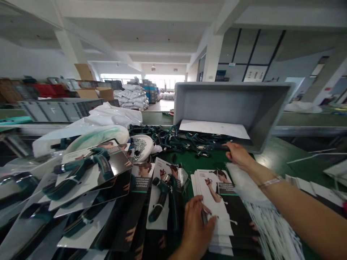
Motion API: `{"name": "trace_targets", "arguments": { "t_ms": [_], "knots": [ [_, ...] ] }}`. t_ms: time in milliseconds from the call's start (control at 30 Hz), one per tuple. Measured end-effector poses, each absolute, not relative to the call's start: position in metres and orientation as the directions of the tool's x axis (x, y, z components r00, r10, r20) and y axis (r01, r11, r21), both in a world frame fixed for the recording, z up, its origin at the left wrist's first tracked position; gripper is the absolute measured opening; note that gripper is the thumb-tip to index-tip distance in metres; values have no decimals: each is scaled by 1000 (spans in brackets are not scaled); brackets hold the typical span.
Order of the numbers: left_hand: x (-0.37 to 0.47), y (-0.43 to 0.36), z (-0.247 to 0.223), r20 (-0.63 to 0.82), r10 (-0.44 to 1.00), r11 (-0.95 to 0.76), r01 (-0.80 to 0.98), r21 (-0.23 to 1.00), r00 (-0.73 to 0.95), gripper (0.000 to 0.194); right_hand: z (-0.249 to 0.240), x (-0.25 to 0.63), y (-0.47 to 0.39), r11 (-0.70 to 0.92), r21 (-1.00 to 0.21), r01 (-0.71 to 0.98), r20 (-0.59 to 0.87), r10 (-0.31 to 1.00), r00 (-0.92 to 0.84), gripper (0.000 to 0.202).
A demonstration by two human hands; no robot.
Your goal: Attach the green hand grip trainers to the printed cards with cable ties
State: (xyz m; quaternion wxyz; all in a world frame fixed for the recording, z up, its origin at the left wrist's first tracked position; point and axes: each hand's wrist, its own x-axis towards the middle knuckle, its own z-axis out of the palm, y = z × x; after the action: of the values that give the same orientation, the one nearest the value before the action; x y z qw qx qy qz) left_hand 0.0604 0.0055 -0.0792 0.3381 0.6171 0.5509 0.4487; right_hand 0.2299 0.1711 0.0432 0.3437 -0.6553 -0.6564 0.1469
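Observation:
My left hand [196, 225] rests on the left edge of a stack of printed cards [213, 195], its thumb and fingers apart. Farther up and to the right, my right hand [238, 154] has its fingers closed round the end of a dark green hand grip [217, 147] at the edge of a pile of grips [168, 139]. Left of my left hand lies a card with a grip on it [164, 196]. White ties [271, 224] spread out beneath my right forearm. More carded grips [89, 169] are heaped at the left.
A large grey bin [222, 88] lies on its side behind the pile, with a white sheet [214, 127] at its opening. A white bowl of small metal parts [142, 146] stands left of centre. Another grey crate [62, 108] and clear plastic bags [116, 115] are at the back left.

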Motion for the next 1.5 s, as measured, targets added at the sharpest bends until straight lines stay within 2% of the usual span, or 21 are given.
{"name": "trace_targets", "arguments": {
  "t_ms": [167, 400, 500, 600, 733, 833, 900, 1000, 1067, 1133, 1333, 1433, 1500],
  "knots": [
    [63, 7, -81, 234, 972, -207, 416, 885, -14, 9, 30, 257, 98, 22, -748, 664, 173, 971, 163, 52],
    [60, 5, -82, 254, 967, -236, 445, 864, 20, 7, -17, 240, 23, 119, -523, 844, 315, 947, 61, 40],
    [59, 4, -83, 274, 962, -254, 438, 863, 18, 6, -29, 228, -3, 108, -597, 795, 184, 983, 4, 47],
    [59, 4, -83, 278, 961, -255, 428, 867, 10, 7, -27, 223, -12, 42, -699, 714, 83, 996, 24, 54],
    [59, 4, -83, 278, 960, -254, 437, 863, 8, 8, -15, 227, -1, 32, -731, 682, 155, 981, 120, 56],
    [59, 4, -83, 280, 960, -254, 443, 860, 8, 7, -1, 229, 20, 84, -658, 748, 278, 951, 137, 53],
    [59, 4, -85, 289, 957, -262, 442, 858, 7, 7, 8, 229, 34, 83, -519, 851, 321, 941, 104, 47],
    [58, 5, -87, 304, 953, -281, 441, 852, 19, 8, 18, 230, 46, 67, -284, 957, 287, 958, 18, 39],
    [58, 6, -88, 299, 954, -279, 446, 851, 27, 8, 18, 231, 43, 79, -220, 972, 248, 968, -23, 37],
    [58, 6, -88, 288, 957, -268, 448, 853, 26, 7, 11, 231, 31, 86, -206, 975, 217, 975, -40, 37],
    [58, 6, -82, 262, 965, -230, 391, 891, -30, 4, -17, 227, -12, 117, -273, 955, 156, 985, -76, 42],
    [57, 3, -78, 190, 980, -161, 311, 937, -66, 16, -20, 234, -17, 124, -371, 920, 143, 987, -75, 47],
    [56, 1, -73, 206, 973, -169, 284, 944, -107, 26, -17, 243, -15, 128, -443, 888, 174, 983, -55, 46]
  ]
}}
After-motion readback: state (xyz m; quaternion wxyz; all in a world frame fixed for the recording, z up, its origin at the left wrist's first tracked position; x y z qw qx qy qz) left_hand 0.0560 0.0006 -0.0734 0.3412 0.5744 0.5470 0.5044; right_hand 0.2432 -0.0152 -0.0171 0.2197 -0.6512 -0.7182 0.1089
